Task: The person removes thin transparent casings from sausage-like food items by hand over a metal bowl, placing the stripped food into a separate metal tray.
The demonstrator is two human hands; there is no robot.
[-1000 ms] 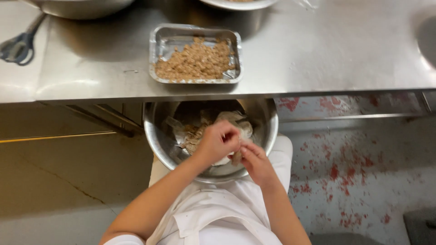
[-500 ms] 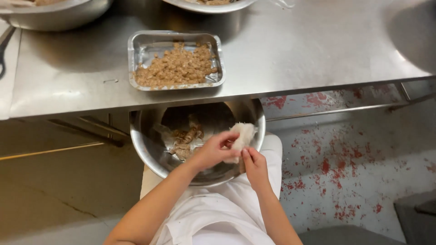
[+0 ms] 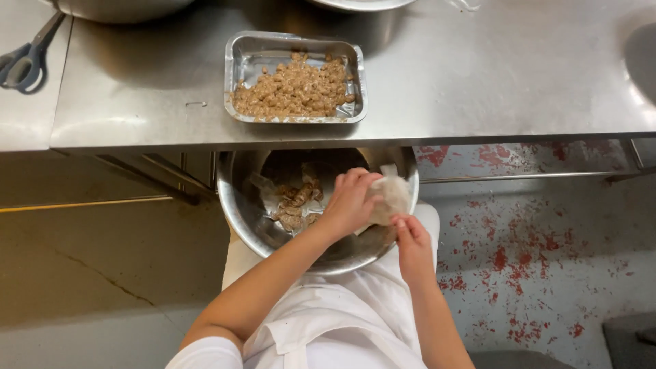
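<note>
Though near rim: both hands (image 3: 383,208), wrapper (image 3: 391,195), bowl (image 3: 239,212).

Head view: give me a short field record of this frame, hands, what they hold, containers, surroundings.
left hand: over the steel bowl, fingers closed on a pale translucent wrapper
right hand: at the bowl's near rim, pinching the wrapper's lower edge
bowl: rests on the person's lap, holds brown pieces and crumpled wrappers
foil tray: on the steel table, partly filled with brown pieces
scissors: at the table's left end
floor: grey with red speckles
clothing: white apron
</note>
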